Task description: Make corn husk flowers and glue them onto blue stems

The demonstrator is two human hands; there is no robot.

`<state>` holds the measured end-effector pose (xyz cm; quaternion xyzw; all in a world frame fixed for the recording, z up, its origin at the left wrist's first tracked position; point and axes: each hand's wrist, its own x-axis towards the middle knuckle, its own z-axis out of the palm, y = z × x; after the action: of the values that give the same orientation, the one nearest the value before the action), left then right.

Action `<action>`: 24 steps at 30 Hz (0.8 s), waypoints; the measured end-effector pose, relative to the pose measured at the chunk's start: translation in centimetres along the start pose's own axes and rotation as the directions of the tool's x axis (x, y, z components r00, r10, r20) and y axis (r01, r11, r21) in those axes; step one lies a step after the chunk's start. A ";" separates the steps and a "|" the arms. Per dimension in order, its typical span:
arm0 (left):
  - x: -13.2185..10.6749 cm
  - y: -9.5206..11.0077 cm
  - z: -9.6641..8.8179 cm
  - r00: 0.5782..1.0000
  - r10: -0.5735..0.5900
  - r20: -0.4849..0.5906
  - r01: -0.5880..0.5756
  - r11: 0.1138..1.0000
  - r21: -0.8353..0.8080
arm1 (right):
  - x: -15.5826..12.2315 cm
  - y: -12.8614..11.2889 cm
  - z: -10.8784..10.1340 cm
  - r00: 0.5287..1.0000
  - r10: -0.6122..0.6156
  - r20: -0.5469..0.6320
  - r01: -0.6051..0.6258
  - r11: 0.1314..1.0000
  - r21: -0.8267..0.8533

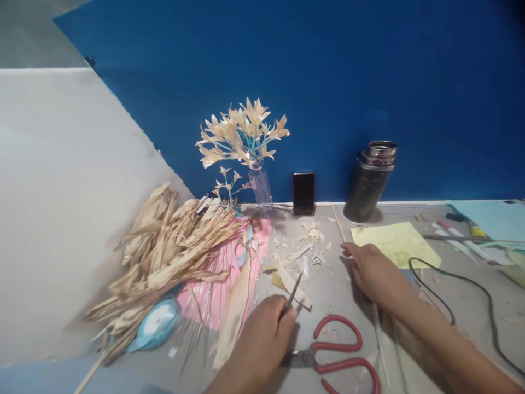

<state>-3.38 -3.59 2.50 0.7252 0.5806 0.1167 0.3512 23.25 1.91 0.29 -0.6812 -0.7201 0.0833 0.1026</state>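
Note:
My left hand point(266, 328) is closed around a thin, dark pointed tool point(293, 291), its tip angled up and away; the rest is hidden in the fist. Below that hand lies a pair of red-handled scissors point(339, 347), blades partly covered by it. My right hand point(371, 271) has its fingers drawn together on a thin pale stick point(338, 223), which shows beyond the fingertips; a pale length also shows beneath the wrist. Pale husk pieces point(292, 282) and small scraps point(311, 231) lie between the hands.
Dried corn husks point(176, 241) and blue ribbon point(158, 324) lie left, near pink paper point(200, 306). Husk flowers point(241, 131) stand in a clear bottle point(261, 189). A phone point(303, 194), dark flask point(369, 183), yellow paper point(396, 241) and cable point(471, 284) are around.

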 end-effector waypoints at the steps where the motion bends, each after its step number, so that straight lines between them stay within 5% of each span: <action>1: 0.1 0.1 0.1 1.000 0.016 -0.006 -0.016 0.999 0.029 | 0.7 -0.1 -0.2 1.000 -0.017 0.022 0.017 1.000 -0.010; 8: 0.0 1.1 0.7 0.995 0.092 0.041 -0.098 0.973 0.207 | 7.2 0.1 0.0 0.996 -0.039 0.086 0.040 0.999 -0.008; 11: 0.0 1.0 0.9 0.996 0.089 0.032 -0.094 0.960 0.264 | 7.9 0.2 -1.0 0.998 -0.021 0.051 0.021 1.000 0.010; 16: -0.2 0.4 2.2 0.993 0.118 0.012 -0.115 0.936 0.333 | 3.6 -1.4 -2.4 0.980 -0.171 0.099 0.152 0.973 0.172; 20: -0.4 -0.4 2.2 0.979 0.202 -0.023 -0.188 0.946 0.264 | -1.4 -3.6 -1.2 0.881 -0.398 0.256 0.271 0.867 0.418; 22: -0.2 -1.1 1.0 0.971 0.204 -0.122 -0.175 0.961 0.214 | -2.8 -4.3 -0.3 0.841 -0.475 0.259 0.338 0.835 0.435; 24: 0.4 -2.2 -0.8 0.942 0.110 -0.317 -0.035 0.972 0.232 | -3.2 -4.7 0.6 0.846 -0.484 0.224 0.360 0.828 0.431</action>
<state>-5.41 -2.77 1.56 0.7515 0.6130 0.1827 0.1616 18.75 -1.55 0.87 -0.4470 -0.8319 0.3035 0.1265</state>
